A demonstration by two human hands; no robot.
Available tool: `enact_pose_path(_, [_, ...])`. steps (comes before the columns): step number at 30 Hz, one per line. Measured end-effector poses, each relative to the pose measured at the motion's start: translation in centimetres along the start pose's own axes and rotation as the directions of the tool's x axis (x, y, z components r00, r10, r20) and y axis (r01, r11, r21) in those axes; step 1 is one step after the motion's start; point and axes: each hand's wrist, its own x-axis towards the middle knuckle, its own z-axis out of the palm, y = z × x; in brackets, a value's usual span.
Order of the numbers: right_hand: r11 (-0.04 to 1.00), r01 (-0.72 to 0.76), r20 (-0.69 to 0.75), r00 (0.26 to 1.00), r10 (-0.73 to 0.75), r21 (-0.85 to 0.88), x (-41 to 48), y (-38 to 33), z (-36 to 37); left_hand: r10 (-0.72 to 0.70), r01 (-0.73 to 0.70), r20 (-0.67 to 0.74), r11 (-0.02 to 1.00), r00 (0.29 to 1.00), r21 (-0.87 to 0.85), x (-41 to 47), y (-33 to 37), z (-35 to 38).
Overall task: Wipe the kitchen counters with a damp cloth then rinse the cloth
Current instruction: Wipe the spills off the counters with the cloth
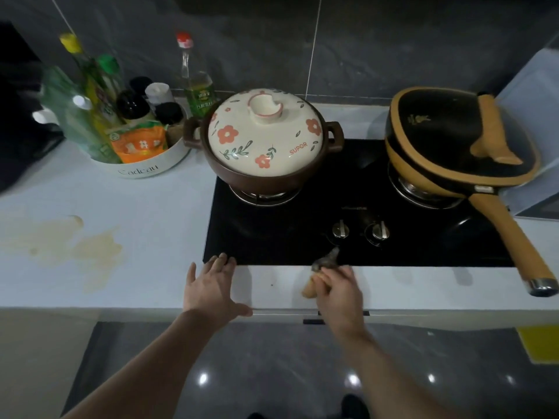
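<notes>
The cloth (pixel 326 262) sits bunched on the tabletop (pixel 145 204) strip just in front of the hob (pixel 272 237), with the right hand (pixel 340 293) curling its fingers round it. It looks soft, limp and light, so is best gripped as a wad. The left hand (pixel 208 287) rests flat with fingers spread. A yellowish stain (pixel 75 246) lies well left.

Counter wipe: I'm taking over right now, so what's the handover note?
Left hand open, flat on the counter at the front left corner of the hob.
Right hand grips the cloth on the front strip below the knobs.
Not done: the yellowish stain left of the hob is unwiped.
Left: wipe that stain, then rinse the cloth.
</notes>
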Motion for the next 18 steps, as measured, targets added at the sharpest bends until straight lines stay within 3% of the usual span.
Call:
enact_pose_path(3, [0.990, -0.083, -0.032, 0.996, 0.080, -0.113, -0.8, 1.4, -0.6, 0.015, -0.015, 0.003, 1.000, 1.000, -0.009, 0.2, -0.3, 0.2])
enact_pose_path(9, [0.986, 0.153, 0.179, 0.974, -0.141, -0.058, -0.8, -5.3, 7.2, 0.028, -0.029, -0.023, 0.999, 0.999, -0.044, 0.5, -0.7, 0.6])
enact_pose_path(12, [0.975, 0.197, 0.277, 0.947, -0.161, -0.105, -0.5, -8.1, 9.2, 0.041, -0.047, -0.081, 0.997, 0.996, -0.064, 0.5, -0.6, 0.7])
enact_pose_path(14, [0.977, 0.194, 0.235, 0.957, -0.170, -0.083, -0.4, -7.5, 8.3, 0.065, -0.068, -0.048, 0.994, 0.997, -0.080, 0.4, -0.8, 0.5])
enact_pose_path(16, [0.987, 0.151, 0.095, 0.985, -0.146, -0.050, -0.5, -5.0, 6.1, 0.112, -0.113, -0.020, 0.992, 0.993, -0.064, 0.4, -2.0, 0.5])
enact_pose_path(18, [0.990, 0.110, 0.026, 0.994, -0.108, -0.088, -0.9, -2.5, 4.5, 0.136, -0.139, -0.062, 0.989, 0.989, -0.051, 0.0, -4.5, 0.8])
